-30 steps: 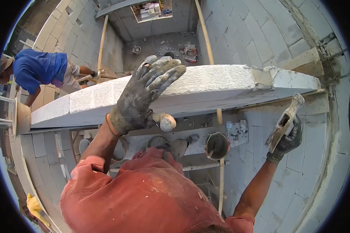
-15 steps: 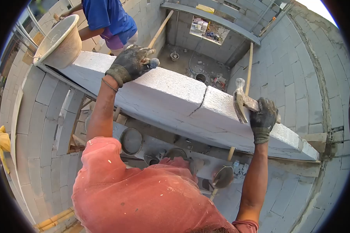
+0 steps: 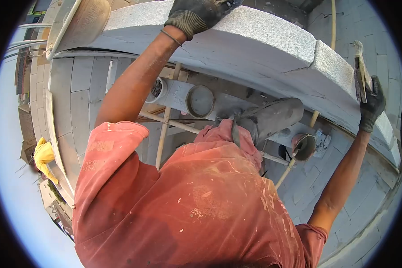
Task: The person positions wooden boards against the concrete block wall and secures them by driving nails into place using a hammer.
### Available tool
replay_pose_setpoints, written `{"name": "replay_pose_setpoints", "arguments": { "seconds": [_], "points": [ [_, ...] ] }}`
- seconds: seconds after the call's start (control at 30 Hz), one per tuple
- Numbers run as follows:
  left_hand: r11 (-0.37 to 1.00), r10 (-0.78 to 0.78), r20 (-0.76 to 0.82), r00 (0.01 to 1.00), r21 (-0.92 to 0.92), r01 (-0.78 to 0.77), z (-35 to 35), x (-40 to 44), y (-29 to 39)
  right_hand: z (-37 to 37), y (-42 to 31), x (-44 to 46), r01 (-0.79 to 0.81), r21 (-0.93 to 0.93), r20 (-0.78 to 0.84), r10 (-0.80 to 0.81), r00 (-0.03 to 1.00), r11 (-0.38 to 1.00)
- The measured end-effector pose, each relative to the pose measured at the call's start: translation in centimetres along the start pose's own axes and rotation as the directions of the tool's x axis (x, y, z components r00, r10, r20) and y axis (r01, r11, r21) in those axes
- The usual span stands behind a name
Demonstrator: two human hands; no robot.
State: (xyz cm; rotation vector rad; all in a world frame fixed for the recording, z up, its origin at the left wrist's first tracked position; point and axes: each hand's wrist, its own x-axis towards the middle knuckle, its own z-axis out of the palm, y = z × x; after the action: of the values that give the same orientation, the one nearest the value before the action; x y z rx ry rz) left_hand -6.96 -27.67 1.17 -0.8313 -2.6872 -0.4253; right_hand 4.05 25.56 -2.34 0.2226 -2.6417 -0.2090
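Note:
My right hand [image 3: 372, 103], in a dark work glove, is closed around a claw hammer [image 3: 362, 73] near its head. It is beside the right part of a row of white aerated concrete blocks [image 3: 265, 38], where a crack-like joint separates two blocks. My left hand [image 3: 203, 12], also gloved, is over the top of the row at the upper edge of the view. Its fingertips are partly cut off; it looks closed, and what it holds is hidden.
A large plastic tub [image 3: 85, 24] stands at the left end of the blocks. Below are a round pan [image 3: 200, 101], a white bucket [image 3: 157, 89], a tilted bucket [image 3: 303, 146] and bamboo poles [image 3: 164, 134]. A person in yellow [image 3: 43, 156] is far left.
My view has tipped down and left, so the blocks and both hands sit higher and further right. The co-worker in blue has left the view. The hammer stays in my right hand.

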Motion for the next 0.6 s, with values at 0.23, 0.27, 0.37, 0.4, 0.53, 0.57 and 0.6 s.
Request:
{"name": "replay_pose_setpoints", "arguments": {
  "seconds": [0.23,0.27,0.37,0.4,0.53,0.57,0.6],
  "points": [
    [0.984,0.054,-0.031,0.998,0.17,-0.048,0.4,0.2,0.1,0.1,-0.5,0.1,-0.114,0.138,-0.01,0.116,0.993,0.984],
    [0.983,0.056,-0.041,0.998,0.175,-0.048,0.4,0.0,0.2,0.2,-0.5,-0.1,-0.109,0.144,-0.014,0.112,0.994,0.984],
    [0.972,0.128,-0.068,0.989,0.206,-0.111,0.7,0.5,-0.4,0.8,-0.7,0.0,-0.187,0.266,-0.091,0.218,0.972,0.946],
    [0.958,0.202,-0.064,0.977,0.222,-0.183,0.7,0.6,-0.7,0.2,-1.3,0.4,-0.175,0.274,-0.1,0.209,0.973,0.946],
    [0.984,0.023,0.009,1.0,0.179,-0.024,1.7,-0.1,-1.0,-1.9,-3.7,1.2,-0.361,0.242,0.145,0.334,0.931,0.901],
    [0.984,-0.017,0.024,1.0,0.18,0.013,2.0,-0.1,-1.3,-1.6,-3.3,0.9,-0.315,0.228,0.113,0.296,0.948,0.921],
    [0.981,-0.016,0.021,1.0,0.196,0.011,1.9,0.2,-1.3,-1.3,-2.9,0.8,-0.27,0.213,0.074,0.26,0.963,0.939]
  ]
}}
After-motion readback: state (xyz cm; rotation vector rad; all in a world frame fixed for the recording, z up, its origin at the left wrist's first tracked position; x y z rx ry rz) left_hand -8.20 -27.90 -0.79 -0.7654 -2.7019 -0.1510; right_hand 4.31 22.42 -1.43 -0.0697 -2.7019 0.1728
